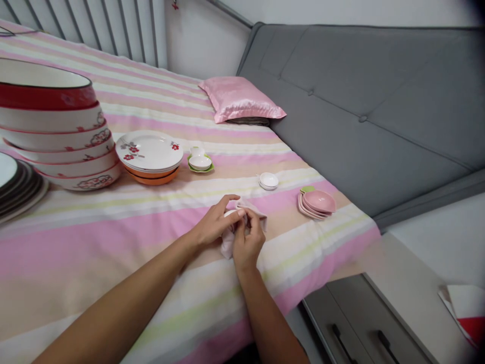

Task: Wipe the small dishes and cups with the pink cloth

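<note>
Over the near part of the bed, my left hand and my right hand meet around a pale pink cloth. The left hand's thumb and fingers curve round a small white dish, mostly hidden by the cloth and fingers. With bent, pinched fingers, my right hand grips the cloth against it. Just beyond the hands lies a small stack of white dishes. Pink leaf-trimmed dishes are stacked to the right, and white and green gourd-shaped dishes sit farther back.
Flowered plates rest on orange dishes. A tall stack of red-rimmed bowls and dark-edged plates stand left. A pink pillow lies by the grey headboard. The bed edge drops toward a drawer cabinet.
</note>
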The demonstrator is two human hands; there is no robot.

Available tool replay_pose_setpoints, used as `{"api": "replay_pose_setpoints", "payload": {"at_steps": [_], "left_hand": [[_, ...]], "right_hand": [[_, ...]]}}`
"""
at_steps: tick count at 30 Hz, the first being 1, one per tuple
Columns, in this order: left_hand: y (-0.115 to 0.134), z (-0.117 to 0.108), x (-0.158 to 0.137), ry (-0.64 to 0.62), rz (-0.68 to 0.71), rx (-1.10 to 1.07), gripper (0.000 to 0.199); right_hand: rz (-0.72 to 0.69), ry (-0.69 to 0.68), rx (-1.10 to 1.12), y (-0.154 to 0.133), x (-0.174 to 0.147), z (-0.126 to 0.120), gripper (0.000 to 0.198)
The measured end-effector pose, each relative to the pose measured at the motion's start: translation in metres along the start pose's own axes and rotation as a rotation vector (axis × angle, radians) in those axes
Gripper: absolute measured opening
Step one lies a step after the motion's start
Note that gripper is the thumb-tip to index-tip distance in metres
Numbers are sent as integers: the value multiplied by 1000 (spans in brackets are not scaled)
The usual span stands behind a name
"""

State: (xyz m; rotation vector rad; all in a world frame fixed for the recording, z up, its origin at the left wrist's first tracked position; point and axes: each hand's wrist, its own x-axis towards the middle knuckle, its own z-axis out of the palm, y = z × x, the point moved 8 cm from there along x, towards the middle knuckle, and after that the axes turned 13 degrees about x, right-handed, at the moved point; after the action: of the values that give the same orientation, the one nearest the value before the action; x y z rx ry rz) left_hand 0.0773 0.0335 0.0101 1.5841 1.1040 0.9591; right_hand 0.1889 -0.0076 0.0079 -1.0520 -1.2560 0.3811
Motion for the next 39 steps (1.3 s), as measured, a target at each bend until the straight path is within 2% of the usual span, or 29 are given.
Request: {"api": "replay_pose_setpoints", "payload": {"at_steps": [4, 10, 14, 17, 19, 22, 29, 34, 39], "left_hand": [[5, -2, 0, 20, 62, 103, 47], [17, 10, -2, -125, 169, 292, 44], [22, 6, -2, -82, 219, 540, 45], [21, 2, -1, -41, 226, 678, 34], [21, 1, 0, -19, 238, 743, 28], [25, 2, 0, -7, 255, 839, 31], [32, 1, -4, -44, 122, 1206, 26], [30, 1, -8, -100, 30, 1322, 25], [25, 1, -9, -136, 40, 1377, 25]], "right_hand": [[48, -25, -52, 7, 0, 1, 26], [64, 29, -78, 10, -1, -7, 25], [17, 133, -108, 3, -2, -16, 23], [-13, 187, -158, 0, -3, -20, 22], [-46, 195, -186, -2, -3, -21, 22], [-109, 161, -204, -7, -3, -18, 22], [-254, 64, -174, -20, -3, -8, 20], [-323, 4, -171, -28, -5, -1, 21], [-375, -59, -176, -33, -7, 5, 24]]}}
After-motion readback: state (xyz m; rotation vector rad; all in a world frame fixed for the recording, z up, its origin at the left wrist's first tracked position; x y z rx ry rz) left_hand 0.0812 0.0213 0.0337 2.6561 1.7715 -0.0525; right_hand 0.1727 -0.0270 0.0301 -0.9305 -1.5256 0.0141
